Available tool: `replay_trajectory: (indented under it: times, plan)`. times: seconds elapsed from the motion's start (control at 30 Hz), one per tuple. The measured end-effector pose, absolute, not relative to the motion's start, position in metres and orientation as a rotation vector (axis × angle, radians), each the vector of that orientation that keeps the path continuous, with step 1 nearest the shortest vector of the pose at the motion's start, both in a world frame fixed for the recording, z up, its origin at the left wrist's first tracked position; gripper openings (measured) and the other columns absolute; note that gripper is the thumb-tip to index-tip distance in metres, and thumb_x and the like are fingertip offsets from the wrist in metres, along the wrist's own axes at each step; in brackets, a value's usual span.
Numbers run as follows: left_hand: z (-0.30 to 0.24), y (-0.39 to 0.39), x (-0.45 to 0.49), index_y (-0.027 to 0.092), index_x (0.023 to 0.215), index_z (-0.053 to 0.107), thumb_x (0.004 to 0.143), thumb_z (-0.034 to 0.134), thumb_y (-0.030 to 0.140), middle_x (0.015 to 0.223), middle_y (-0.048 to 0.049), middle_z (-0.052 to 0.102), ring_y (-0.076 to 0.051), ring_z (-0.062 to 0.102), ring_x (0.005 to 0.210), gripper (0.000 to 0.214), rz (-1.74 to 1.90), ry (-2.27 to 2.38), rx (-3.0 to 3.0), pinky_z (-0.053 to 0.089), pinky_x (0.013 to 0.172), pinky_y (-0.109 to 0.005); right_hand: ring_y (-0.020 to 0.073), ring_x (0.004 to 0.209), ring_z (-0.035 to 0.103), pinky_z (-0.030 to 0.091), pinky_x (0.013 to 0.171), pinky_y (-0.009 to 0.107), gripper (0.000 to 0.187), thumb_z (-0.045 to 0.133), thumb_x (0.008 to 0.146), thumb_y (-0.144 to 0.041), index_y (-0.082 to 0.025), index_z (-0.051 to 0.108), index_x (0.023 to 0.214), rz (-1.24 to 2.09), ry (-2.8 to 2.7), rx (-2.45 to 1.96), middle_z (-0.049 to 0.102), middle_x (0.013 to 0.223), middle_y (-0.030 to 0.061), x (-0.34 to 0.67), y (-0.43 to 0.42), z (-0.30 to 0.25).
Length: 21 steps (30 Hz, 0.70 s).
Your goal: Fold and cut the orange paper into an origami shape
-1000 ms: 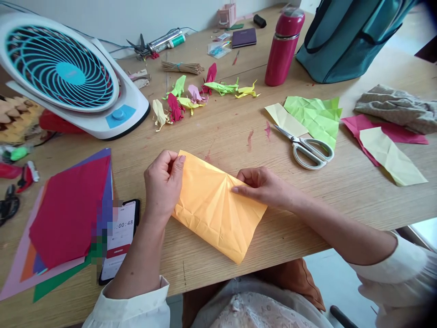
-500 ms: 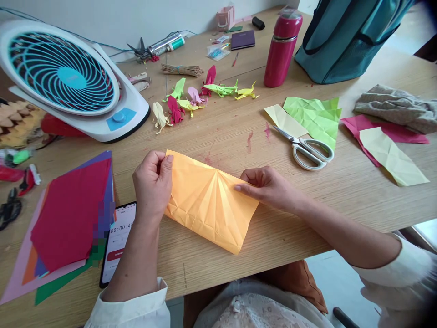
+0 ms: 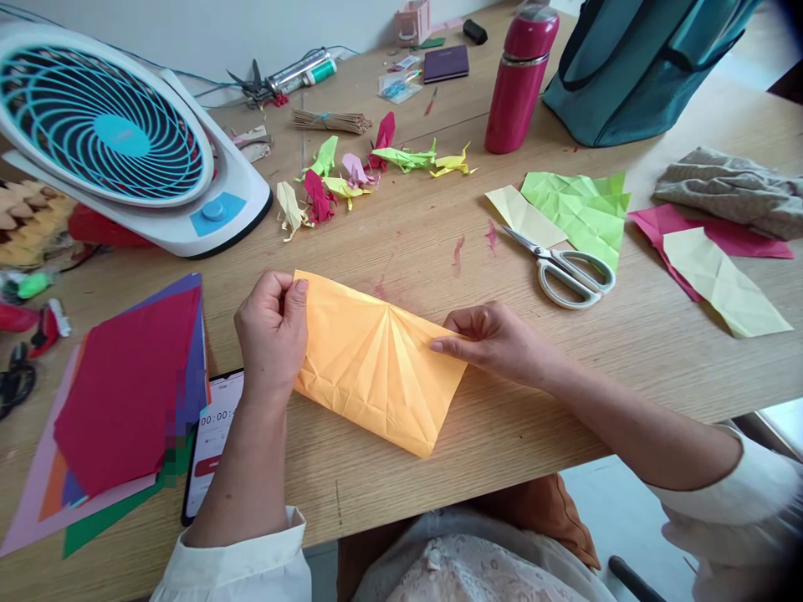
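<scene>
Held between my two hands is a sheet of orange paper [image 3: 370, 368], folded along its top edge, with creases fanning out from a point on that edge. My left hand [image 3: 274, 334] is closed on its upper left corner, thumb on the near face. On the right side, my right hand [image 3: 493, 344] pinches the upper edge between thumb and fingers. The sheet is tilted over the wooden table [image 3: 351, 493]. Beneath my left forearm lies a phone [image 3: 217, 426] with a timer on its screen, partly covered by the arm.
Coloured paper sheets [image 3: 129, 389] are stacked at left, near a white fan [image 3: 244, 196]. Scissors [image 3: 568, 276] lie at right beside creased green paper [image 3: 583, 209]. Several folded paper figures [image 3: 319, 198] stand farther back. A pink bottle [image 3: 522, 84] and a teal bag [image 3: 621, 84] are behind.
Both hands keep their grip on the orange paper. The left hand and paper have shifted slightly left and up; the right hand is nearly still. The view has moved a little.
</scene>
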<state>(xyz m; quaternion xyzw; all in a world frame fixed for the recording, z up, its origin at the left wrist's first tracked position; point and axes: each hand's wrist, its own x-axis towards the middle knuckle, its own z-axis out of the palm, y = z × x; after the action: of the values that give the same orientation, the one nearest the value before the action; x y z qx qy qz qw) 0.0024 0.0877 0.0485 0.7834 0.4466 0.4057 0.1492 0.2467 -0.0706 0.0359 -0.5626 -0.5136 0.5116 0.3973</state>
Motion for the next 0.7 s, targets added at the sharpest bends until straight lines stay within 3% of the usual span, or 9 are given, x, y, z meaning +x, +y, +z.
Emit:
replay_trajectory:
  times: [0.3, 0.7]
  plan:
    - [0.048, 0.088, 0.005, 0.024, 0.073, 0.054, 0.092, 0.058, 0.041, 0.065, 0.0029, 0.053, -0.016, 0.047, 0.062, 0.026, 1.175, 1.281, 2.241, 0.036, 0.062, -0.03, 0.0075, 0.055, 0.026, 0.019, 0.048, 0.026, 0.059, 0.066, 0.086, -0.066, -0.02, 0.041, 0.058, 1.188, -1.401, -1.453, 0.032, 0.059, -0.006, 0.248, -0.072, 0.034]
    - [0.035, 0.08, 0.013, 0.022, 0.07, 0.05, 0.09, 0.056, 0.029, 0.061, 0.0036, 0.049, -0.015, 0.046, 0.061, 0.022, 0.948, 1.331, 2.347, 0.033, 0.062, -0.028, 0.0084, 0.055, 0.027, 0.021, 0.051, 0.028, 0.048, 0.063, 0.09, -0.047, -0.021, 0.038, 0.06, 1.068, -1.536, -1.595, 0.034, 0.059, -0.006, 0.254, -0.074, 0.036]
